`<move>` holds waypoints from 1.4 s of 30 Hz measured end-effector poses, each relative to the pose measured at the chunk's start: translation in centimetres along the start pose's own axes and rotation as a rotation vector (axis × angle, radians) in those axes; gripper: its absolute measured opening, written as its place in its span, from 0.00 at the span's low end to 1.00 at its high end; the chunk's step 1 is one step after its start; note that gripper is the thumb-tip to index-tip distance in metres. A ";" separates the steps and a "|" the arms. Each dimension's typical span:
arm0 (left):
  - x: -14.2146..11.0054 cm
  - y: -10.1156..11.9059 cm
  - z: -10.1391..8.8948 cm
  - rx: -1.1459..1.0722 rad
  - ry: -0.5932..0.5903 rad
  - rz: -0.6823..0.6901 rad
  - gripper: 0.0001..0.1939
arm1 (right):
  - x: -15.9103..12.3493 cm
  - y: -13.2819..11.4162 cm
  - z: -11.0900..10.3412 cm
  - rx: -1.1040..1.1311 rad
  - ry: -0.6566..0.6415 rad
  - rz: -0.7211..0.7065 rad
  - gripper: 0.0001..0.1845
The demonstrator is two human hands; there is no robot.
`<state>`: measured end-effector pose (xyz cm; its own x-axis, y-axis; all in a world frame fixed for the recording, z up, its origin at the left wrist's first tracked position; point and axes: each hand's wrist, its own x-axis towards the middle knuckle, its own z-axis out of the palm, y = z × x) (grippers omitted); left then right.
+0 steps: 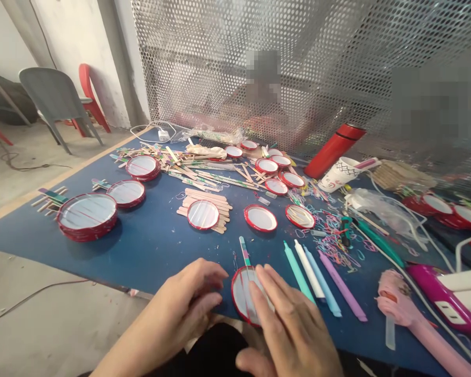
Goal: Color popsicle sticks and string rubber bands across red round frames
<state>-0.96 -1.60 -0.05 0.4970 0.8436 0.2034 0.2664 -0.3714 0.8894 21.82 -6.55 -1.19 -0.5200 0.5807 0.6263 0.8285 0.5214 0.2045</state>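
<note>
A round red-rimmed jar lid [241, 296] with a pale inside lies at the table's near edge. A coloured craft stick [244, 251] sticks out from its far side, and a reddish band seems to run across the lid. My right hand [292, 319] rests over the lid's right part with fingers stretched out, covering that side. Just left of the lid, my left hand [192, 296] has its fingers curved and the thumb apart, with nothing visible in it. Beyond the lid lie another lid [261, 217] and one holding small sticks [300, 215].
Several markers [300, 272] lie right of my hands, near scattered small rubber bands [337, 235]. A pink glue gun [412, 309] and a purple power strip [435, 293] sit farther right. Stacked lids with sticks [88, 214] stand left. A red thermos [333, 149] leans against the perforated metal panel [204, 63].
</note>
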 end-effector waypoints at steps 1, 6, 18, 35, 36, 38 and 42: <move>-0.1 -0.1 -0.3 -0.091 -0.005 -0.058 0.09 | 0.3 -0.4 0.5 -0.003 -0.011 -0.007 0.38; -0.5 -0.6 -0.9 -0.457 -0.139 -0.238 0.05 | 0.2 -1.5 2.7 0.001 -0.088 0.011 0.50; -1.3 -1.8 -0.4 -0.810 -0.065 -0.079 0.16 | -0.5 -1.9 3.0 0.090 -0.105 0.060 0.51; -0.4 -1.5 -0.8 -0.780 -0.019 -0.036 0.20 | 0.2 -2.2 3.4 0.120 0.009 0.354 0.36; -0.4 -1.5 -0.8 -0.777 -0.018 -0.033 0.20 | 0.2 -2.1 3.5 0.121 0.024 0.369 0.36; -0.4 -1.4 -0.8 -0.772 -0.019 -0.031 0.21 | 0.2 -2.0 3.7 0.114 0.055 0.399 0.36; -0.3 -1.5 -0.7 -0.755 -0.011 -0.037 0.22 | 0.1 -1.8 3.9 0.092 0.078 0.431 0.32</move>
<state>-2.07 -1.03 -1.12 0.5080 0.8450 0.1670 -0.3532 0.0276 0.9351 19.45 -4.98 -4.43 -0.1111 0.7102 0.6952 0.9424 0.2973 -0.1531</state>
